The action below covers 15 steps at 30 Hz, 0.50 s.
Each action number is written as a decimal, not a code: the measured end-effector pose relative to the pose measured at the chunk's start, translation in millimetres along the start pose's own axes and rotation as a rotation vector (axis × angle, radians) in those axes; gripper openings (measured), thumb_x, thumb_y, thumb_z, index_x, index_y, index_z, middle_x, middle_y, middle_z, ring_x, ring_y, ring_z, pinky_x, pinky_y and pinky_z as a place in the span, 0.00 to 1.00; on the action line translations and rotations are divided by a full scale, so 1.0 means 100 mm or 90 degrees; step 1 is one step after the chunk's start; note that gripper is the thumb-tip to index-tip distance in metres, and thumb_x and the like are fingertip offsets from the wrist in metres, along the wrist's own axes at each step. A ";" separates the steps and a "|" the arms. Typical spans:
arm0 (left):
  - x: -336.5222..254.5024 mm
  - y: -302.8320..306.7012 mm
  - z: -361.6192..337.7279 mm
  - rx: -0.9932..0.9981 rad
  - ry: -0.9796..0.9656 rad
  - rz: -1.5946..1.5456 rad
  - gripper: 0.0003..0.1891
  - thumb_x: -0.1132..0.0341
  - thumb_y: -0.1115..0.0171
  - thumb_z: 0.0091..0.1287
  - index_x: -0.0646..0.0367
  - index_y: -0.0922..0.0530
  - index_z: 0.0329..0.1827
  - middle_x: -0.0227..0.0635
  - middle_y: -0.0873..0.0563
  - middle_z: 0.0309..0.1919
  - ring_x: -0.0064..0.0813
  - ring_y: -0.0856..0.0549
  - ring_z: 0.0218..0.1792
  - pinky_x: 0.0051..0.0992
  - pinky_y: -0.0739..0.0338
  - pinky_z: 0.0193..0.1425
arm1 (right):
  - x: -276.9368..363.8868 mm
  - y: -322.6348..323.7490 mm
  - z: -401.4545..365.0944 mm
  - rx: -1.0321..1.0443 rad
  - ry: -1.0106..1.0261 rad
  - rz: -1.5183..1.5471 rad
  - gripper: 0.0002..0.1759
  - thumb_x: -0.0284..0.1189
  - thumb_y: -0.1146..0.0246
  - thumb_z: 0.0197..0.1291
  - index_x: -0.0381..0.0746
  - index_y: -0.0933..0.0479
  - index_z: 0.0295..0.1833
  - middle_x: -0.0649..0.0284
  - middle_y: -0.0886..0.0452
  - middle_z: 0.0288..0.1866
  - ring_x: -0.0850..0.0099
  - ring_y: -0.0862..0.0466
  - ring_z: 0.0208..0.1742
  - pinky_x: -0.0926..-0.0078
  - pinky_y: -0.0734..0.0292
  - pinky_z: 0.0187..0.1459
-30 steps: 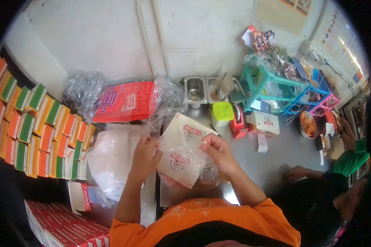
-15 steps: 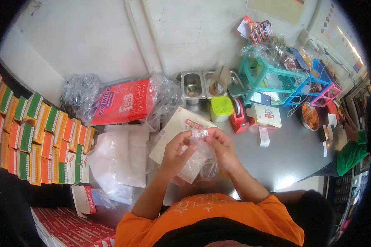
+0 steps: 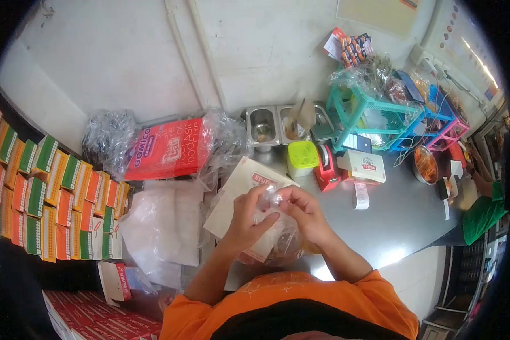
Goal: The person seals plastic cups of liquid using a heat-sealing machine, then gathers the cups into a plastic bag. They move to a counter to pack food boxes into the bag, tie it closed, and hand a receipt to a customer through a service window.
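Both my hands are at the gathered neck of a clear plastic bag [image 3: 286, 241], above the counter's near edge. My left hand [image 3: 248, 220] pinches one side of the neck, fingers closed on the film. Opposite it, my right hand [image 3: 305, 215] grips the twisted top between thumb and fingers. The bag hangs down between my wrists; its contents are hard to make out. Under and behind my hands lies a white paper package [image 3: 232, 198] with a red label, partly covered by them.
Red printed bags [image 3: 170, 147] and white plastic sheets [image 3: 161, 221] lie to the left, beside stacked cartons [image 3: 56, 198]. Behind are metal containers [image 3: 263, 127], a lime-green tub [image 3: 303, 156] and a red tape dispenser [image 3: 326, 173]. A co-worker's green sleeve [image 3: 484, 215] shows at right.
My hands have drawn closer together at the bag's neck, bunching the film more tightly. The dark shape at lower right has gone from view, and the camera has shifted slightly.
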<state>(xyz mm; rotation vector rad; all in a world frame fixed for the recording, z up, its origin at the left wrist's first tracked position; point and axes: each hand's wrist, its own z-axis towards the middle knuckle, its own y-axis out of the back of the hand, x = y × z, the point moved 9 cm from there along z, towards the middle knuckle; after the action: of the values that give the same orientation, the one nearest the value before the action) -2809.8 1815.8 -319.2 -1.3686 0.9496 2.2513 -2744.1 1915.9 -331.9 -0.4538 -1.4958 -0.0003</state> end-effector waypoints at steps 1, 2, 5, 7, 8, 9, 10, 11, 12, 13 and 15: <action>0.00 -0.01 0.03 -0.001 -0.003 -0.001 0.24 0.66 0.33 0.56 0.59 0.27 0.56 0.34 0.19 0.39 0.30 0.21 0.38 0.33 0.36 0.54 | 0.04 -0.02 -0.01 0.003 0.037 -0.070 0.09 0.24 0.42 0.62 0.37 0.25 0.48 0.67 0.23 0.41 0.79 0.26 0.44 0.80 0.32 0.48; -0.01 -0.02 0.06 -0.004 -0.023 0.048 0.23 0.67 0.34 0.56 0.58 0.26 0.56 0.34 0.18 0.37 0.31 0.21 0.34 0.32 0.35 0.52 | 0.09 -0.03 -0.02 0.006 0.073 -0.138 0.11 0.23 0.41 0.60 0.37 0.25 0.49 0.64 0.23 0.41 0.76 0.25 0.43 0.79 0.32 0.48; 0.08 -0.05 0.11 0.006 -0.053 0.139 0.20 0.69 0.36 0.57 0.58 0.24 0.54 0.35 0.17 0.32 0.33 0.21 0.29 0.32 0.34 0.49 | 0.49 -0.28 -0.10 0.047 0.358 -0.592 0.17 0.21 0.38 0.54 0.38 0.24 0.51 0.56 0.24 0.45 0.65 0.24 0.44 0.74 0.31 0.48; 0.13 -0.09 0.12 0.017 -0.065 0.175 0.17 0.70 0.38 0.58 0.59 0.23 0.52 0.36 0.17 0.30 0.34 0.21 0.27 0.33 0.33 0.49 | 0.55 -0.23 -0.07 0.011 0.402 -0.650 0.16 0.20 0.37 0.53 0.38 0.24 0.50 0.55 0.26 0.45 0.62 0.24 0.44 0.72 0.30 0.48; 0.17 -0.09 0.13 0.012 -0.040 0.106 0.14 0.70 0.41 0.60 0.60 0.22 0.50 0.40 0.17 0.29 0.34 0.20 0.29 0.32 0.32 0.47 | 0.58 -0.21 -0.09 -0.029 0.445 -0.706 0.16 0.20 0.36 0.51 0.39 0.24 0.48 0.54 0.27 0.45 0.59 0.25 0.45 0.70 0.30 0.48; 0.21 -0.09 0.13 0.008 -0.015 0.038 0.12 0.70 0.45 0.63 0.61 0.21 0.48 0.43 0.18 0.28 0.34 0.20 0.30 0.31 0.30 0.44 | 0.55 -0.21 -0.08 -0.030 0.443 -0.707 0.16 0.20 0.36 0.51 0.39 0.24 0.48 0.54 0.27 0.45 0.59 0.25 0.45 0.70 0.30 0.48; 0.20 -0.10 0.12 0.008 -0.016 0.037 0.12 0.70 0.45 0.63 0.61 0.21 0.48 0.43 0.18 0.28 0.34 0.20 0.30 0.31 0.30 0.44 | 0.49 -0.09 -0.03 -0.075 0.375 -0.576 0.13 0.20 0.36 0.51 0.37 0.25 0.45 0.54 0.27 0.45 0.59 0.24 0.42 0.70 0.29 0.46; 0.28 -0.09 0.11 -0.002 0.041 -0.010 0.12 0.69 0.47 0.65 0.62 0.21 0.47 0.43 0.17 0.30 0.33 0.20 0.30 0.30 0.29 0.42 | 0.42 0.02 0.02 -0.116 0.308 -0.444 0.11 0.19 0.36 0.51 0.36 0.25 0.41 0.54 0.28 0.45 0.60 0.23 0.40 0.70 0.28 0.44; 0.35 -0.07 0.10 -0.012 0.098 -0.057 0.12 0.69 0.50 0.67 0.64 0.21 0.47 0.44 0.16 0.31 0.32 0.20 0.30 0.28 0.29 0.39 | 0.38 0.01 0.03 -0.115 0.310 -0.444 0.11 0.19 0.36 0.51 0.36 0.25 0.41 0.54 0.28 0.45 0.60 0.23 0.40 0.70 0.28 0.44; 0.35 -0.06 0.11 -0.012 0.098 -0.056 0.12 0.69 0.50 0.67 0.64 0.21 0.47 0.44 0.16 0.31 0.32 0.20 0.30 0.28 0.29 0.39 | 0.28 0.00 0.05 -0.110 0.256 -0.466 0.09 0.20 0.35 0.51 0.36 0.27 0.38 0.54 0.27 0.41 0.59 0.23 0.36 0.68 0.27 0.39; 0.36 -0.02 0.11 -0.031 0.116 -0.106 0.12 0.68 0.50 0.68 0.64 0.21 0.47 0.40 0.16 0.34 0.23 0.22 0.28 0.23 0.30 0.34 | 0.11 0.03 0.07 -0.103 0.202 -0.486 0.08 0.20 0.35 0.51 0.36 0.28 0.34 0.53 0.26 0.38 0.58 0.22 0.32 0.67 0.27 0.35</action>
<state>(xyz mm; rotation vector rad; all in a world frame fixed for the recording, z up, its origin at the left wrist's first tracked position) -2833.6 1822.7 -348.3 -1.6339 0.8072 2.0663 -2748.5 1924.1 -322.0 0.0157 -1.2788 -0.7640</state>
